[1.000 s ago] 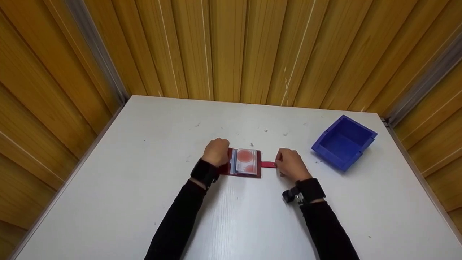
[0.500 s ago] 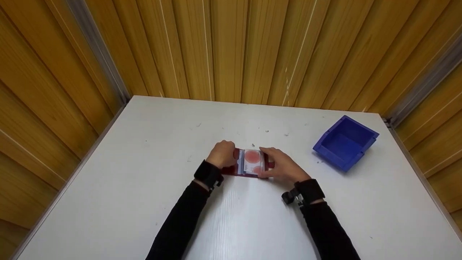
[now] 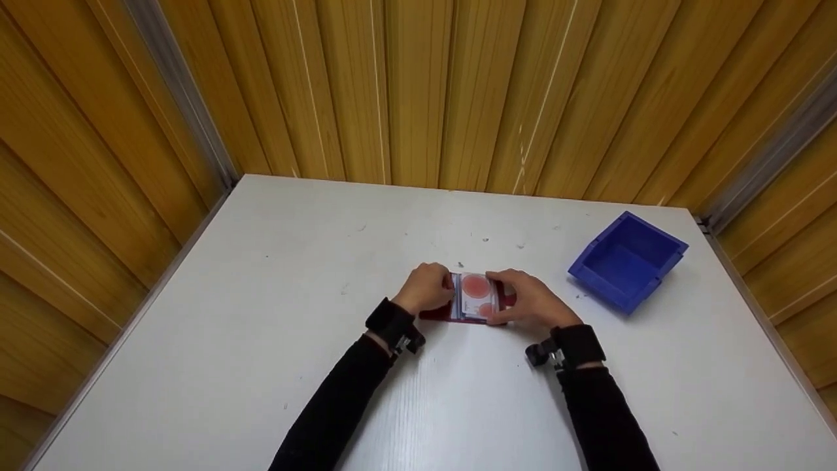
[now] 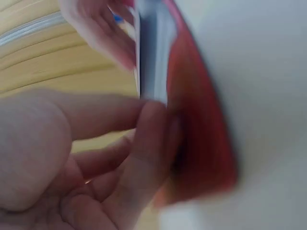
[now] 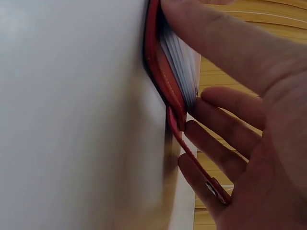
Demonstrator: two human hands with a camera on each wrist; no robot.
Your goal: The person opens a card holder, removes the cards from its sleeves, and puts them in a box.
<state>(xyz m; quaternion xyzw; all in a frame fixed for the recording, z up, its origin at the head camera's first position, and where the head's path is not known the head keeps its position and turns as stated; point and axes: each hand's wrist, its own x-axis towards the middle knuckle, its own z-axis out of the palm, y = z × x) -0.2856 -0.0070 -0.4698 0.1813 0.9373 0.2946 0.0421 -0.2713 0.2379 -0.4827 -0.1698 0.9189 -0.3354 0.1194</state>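
A red card holder (image 3: pixel 435 314) lies opened out on the white table, its clear sleeves (image 5: pixel 180 57) stacked on the right half. The top sleeve shows a white card (image 3: pixel 469 305) with red circles. My left hand (image 3: pixel 426 288) is over the left cover flap, thumb and finger pinching the edge of the sleeves in the left wrist view. With its thumb at the near edge and fingers at the far edge, my right hand (image 3: pixel 533 299) grips the right half. In the right wrist view a narrow red strap (image 5: pixel 189 152) with a metal snap (image 5: pixel 211 187) runs under that palm.
A blue plastic bin (image 3: pixel 624 261) stands at the back right of the white table (image 3: pixel 327 235). Wood-patterned panels (image 3: pixel 418 91) rise behind and at both sides of it.
My right hand has let go of the strap's end and moved left to grip the holder's right half. Both hands and the holder have shifted slightly right.
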